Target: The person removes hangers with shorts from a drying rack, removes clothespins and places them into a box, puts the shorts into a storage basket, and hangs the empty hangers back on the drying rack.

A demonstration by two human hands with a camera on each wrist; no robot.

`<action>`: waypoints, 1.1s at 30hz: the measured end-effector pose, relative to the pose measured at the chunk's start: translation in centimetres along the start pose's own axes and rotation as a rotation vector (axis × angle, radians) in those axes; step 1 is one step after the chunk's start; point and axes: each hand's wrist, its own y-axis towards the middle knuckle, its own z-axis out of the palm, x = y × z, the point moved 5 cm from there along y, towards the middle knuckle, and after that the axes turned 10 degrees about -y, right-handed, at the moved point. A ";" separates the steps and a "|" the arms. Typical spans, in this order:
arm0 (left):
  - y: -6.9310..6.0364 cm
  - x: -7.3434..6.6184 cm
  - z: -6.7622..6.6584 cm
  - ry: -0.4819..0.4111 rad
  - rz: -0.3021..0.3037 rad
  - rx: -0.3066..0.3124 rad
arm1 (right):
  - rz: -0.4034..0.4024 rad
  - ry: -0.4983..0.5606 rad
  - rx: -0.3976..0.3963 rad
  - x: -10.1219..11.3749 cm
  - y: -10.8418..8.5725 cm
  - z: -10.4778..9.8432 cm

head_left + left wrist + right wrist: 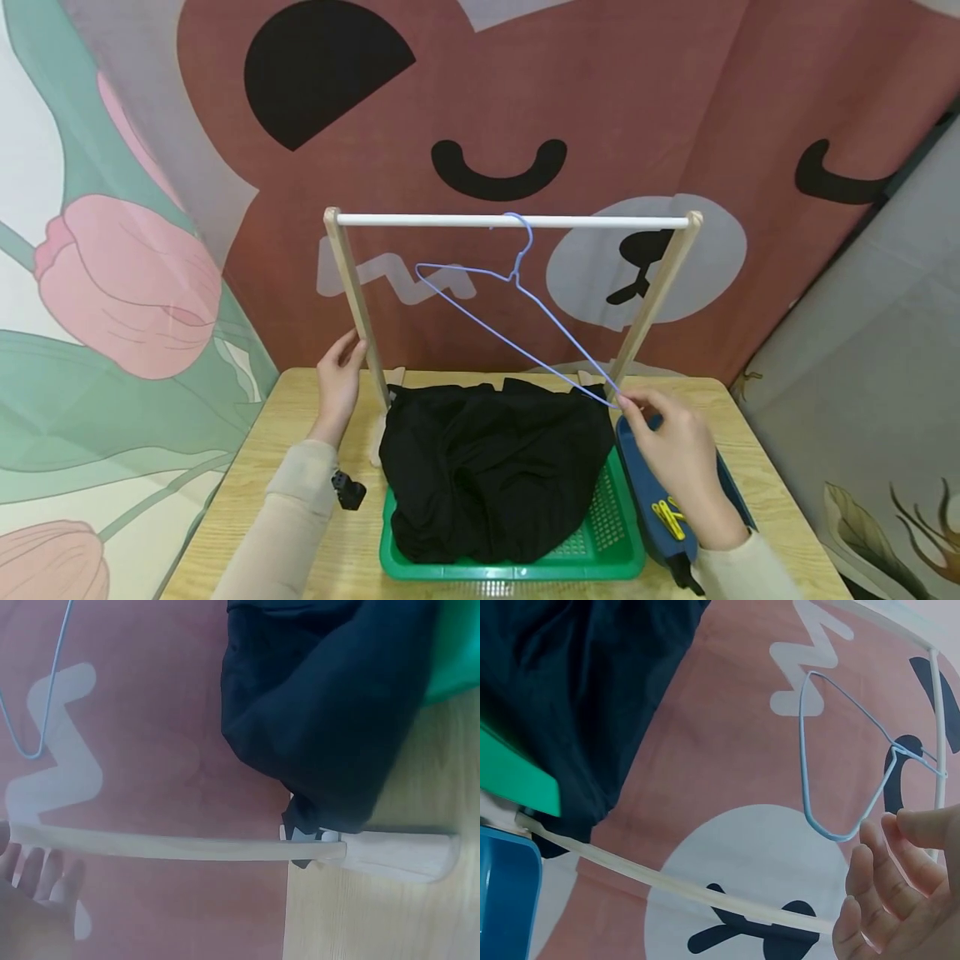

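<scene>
A blue wire clothes hanger [480,321] hangs by its hook from the white crossbar [450,221] of a small wooden garment rack. It slants, its right corner low. With thumb and fingertips, my right hand [678,442] pinches that corner; the right wrist view shows the fingertips [866,829] right at the bend. At the rack's left post [352,292], my left hand [339,385] holds the wood lightly between thumb and fingers. Below the hanger, a heap of black cloth [495,471] fills a green basket [517,572]; its garment kind cannot be told.
Right of the basket stands a blue tray [637,471] with yellow clothespins [667,518], partly hidden under my right hand. The rack's right post [656,296] rises behind it. Everything stands on a wooden table [292,433], with a printed cloth backdrop [487,92] behind.
</scene>
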 end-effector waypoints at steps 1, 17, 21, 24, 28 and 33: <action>-0.1 0.1 -0.1 0.005 0.003 -0.002 | 0.005 0.001 0.006 0.0 -0.1 0.1; -3.6 1.2 -2.0 0.173 -0.053 0.104 | 0.023 -0.040 0.054 -0.5 -1.5 0.4; -4.7 1.4 -2.4 0.243 -0.083 0.141 | 0.032 -0.040 0.070 -0.6 -1.7 0.4; -5.6 1.8 -2.9 0.297 -0.106 0.172 | 0.038 -0.039 0.086 -0.6 -1.9 0.5; -7.0 2.5 -3.4 0.338 -0.139 0.216 | 0.044 -0.042 0.108 -0.7 -2.2 0.6; -8.7 3.3 -3.5 0.313 -0.190 0.270 | 0.053 -0.045 0.117 -0.9 -2.6 0.5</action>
